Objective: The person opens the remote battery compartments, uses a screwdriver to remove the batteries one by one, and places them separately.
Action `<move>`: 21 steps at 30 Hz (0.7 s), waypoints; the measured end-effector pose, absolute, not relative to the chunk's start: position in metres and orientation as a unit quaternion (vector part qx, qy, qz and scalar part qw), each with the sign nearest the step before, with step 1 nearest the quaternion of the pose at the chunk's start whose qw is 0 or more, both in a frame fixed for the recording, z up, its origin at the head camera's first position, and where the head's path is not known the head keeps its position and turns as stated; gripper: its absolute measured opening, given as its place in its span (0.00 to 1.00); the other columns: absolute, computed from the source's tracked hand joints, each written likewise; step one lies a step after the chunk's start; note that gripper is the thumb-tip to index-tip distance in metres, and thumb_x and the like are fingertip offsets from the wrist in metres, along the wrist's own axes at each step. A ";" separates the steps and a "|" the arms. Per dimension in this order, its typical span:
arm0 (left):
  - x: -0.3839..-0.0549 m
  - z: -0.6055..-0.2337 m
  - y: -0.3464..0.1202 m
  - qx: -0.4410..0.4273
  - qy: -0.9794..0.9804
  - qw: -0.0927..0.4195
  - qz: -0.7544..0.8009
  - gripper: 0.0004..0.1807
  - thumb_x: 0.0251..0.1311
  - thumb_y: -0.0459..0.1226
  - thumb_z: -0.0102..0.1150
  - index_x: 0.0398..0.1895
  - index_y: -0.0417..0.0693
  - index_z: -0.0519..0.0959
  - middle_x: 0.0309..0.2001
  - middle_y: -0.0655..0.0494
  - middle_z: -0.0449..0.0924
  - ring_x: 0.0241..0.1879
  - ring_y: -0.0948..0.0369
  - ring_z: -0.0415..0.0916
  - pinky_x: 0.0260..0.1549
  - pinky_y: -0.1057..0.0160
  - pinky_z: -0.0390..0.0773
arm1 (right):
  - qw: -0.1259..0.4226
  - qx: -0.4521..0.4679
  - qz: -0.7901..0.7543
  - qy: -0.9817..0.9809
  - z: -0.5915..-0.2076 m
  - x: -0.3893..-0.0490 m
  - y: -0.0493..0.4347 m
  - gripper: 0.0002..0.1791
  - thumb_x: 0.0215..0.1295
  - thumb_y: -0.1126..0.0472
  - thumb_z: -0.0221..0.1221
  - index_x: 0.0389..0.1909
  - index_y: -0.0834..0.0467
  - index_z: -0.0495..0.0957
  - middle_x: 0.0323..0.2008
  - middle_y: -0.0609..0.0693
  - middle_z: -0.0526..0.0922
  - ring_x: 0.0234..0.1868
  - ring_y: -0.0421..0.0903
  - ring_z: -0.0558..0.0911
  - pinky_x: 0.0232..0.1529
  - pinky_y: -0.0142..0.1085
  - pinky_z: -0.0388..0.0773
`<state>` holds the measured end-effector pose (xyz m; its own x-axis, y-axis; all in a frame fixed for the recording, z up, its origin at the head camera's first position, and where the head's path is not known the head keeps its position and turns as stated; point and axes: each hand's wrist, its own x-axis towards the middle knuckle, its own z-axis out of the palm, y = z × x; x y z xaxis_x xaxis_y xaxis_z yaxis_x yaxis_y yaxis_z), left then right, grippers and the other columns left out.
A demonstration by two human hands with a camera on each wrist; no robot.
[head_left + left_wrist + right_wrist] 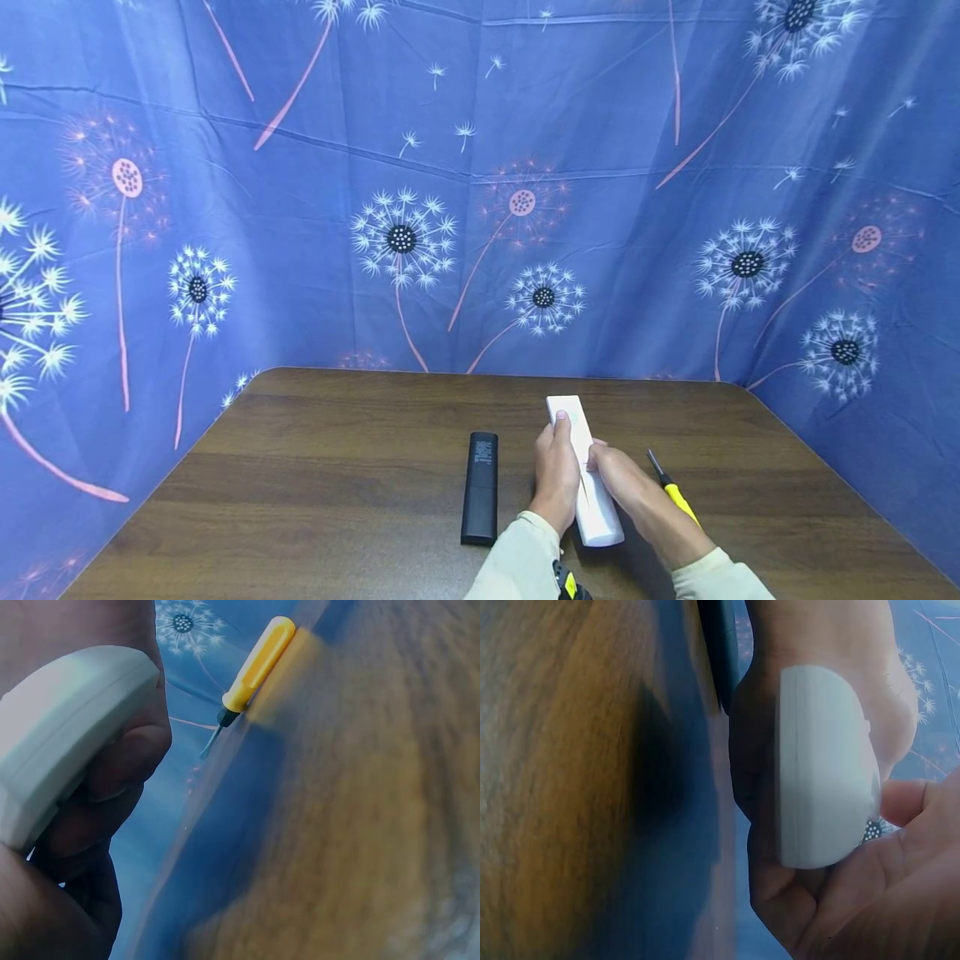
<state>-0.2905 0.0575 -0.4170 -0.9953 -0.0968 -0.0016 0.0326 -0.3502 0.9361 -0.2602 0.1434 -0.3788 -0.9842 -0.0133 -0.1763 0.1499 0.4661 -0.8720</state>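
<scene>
A white remote control point(600, 518) is held by both hands above the table, its far end tilted to the left. My left hand point(557, 473) grips it along the left side, with the thumb lying on the upper face toward the far end. From the right, my right hand point(637, 492) holds it near the middle, thumb on the upper face beside a thin seam. In the right wrist view, the rounded near end of the white remote point(825, 769) faces the camera, with fingers curled beneath it. Its underside is hidden.
A black remote control point(480, 492) with printed text lies on the wooden table point(337, 467), left of the hands. A yellow-handled screwdriver point(679, 502) lies to the right, partly behind the right forearm. A blue dandelion-print cloth point(300, 208) hangs behind the table.
</scene>
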 end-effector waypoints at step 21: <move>-0.290 -0.417 0.055 0.011 -0.568 0.030 -0.822 0.24 0.77 0.53 0.39 0.46 0.44 0.78 0.30 0.51 0.85 0.31 0.57 0.81 0.35 0.61 0.76 | 0.102 0.063 -0.540 0.833 -0.379 -0.258 0.145 0.37 0.60 0.59 0.41 0.71 0.70 0.54 0.40 0.63 0.77 0.38 0.55 0.79 0.35 0.46 0.77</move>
